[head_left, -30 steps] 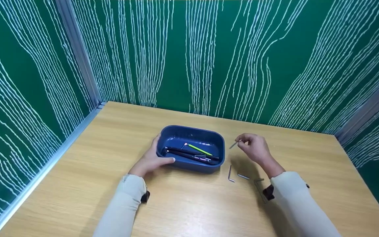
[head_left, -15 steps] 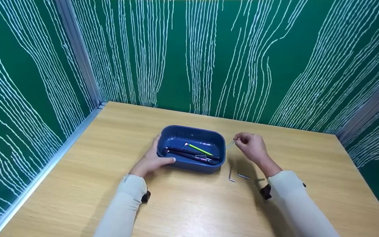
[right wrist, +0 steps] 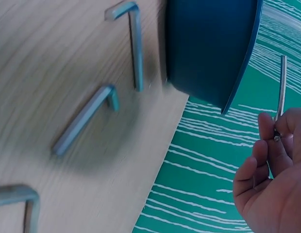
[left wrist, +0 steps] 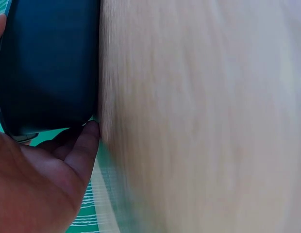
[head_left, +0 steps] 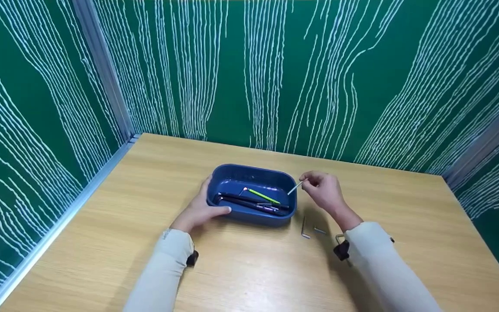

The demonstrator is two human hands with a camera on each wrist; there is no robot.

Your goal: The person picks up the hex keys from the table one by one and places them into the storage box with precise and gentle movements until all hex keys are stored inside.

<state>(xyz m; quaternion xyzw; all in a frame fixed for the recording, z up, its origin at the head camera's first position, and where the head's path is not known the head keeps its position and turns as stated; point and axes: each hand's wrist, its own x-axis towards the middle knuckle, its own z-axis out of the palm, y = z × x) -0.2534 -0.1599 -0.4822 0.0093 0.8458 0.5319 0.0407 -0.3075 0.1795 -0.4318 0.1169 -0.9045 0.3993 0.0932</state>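
A dark blue box (head_left: 254, 219) with rounded corners stands on the table. My left hand (head_left: 197, 211) holds its left end, thumb over the front rim; in the left wrist view the fingers (left wrist: 85, 150) lie along the box's end. Between thumb and fingertips my right hand (head_left: 325, 193) pinches a hex key (head_left: 294, 187). The key's long arm slants down over the box's right rim, its tip over the inside. Inside the box lie a bright green stick-like piece (head_left: 263, 196) and several dark pens (head_left: 243, 200).
On the wooden table (head_left: 241, 268), right of the box, lie more hex keys: a long one (right wrist: 136, 53), a shorter one (right wrist: 85, 121) and another (right wrist: 29, 194) partly under the right wrist. Green panels (head_left: 310, 86) with white wavy lines enclose the table behind and at the sides.
My right hand has moved left with the hex key, from beside the box until the key's tip is over the rim. The left hand and the box have stayed put.
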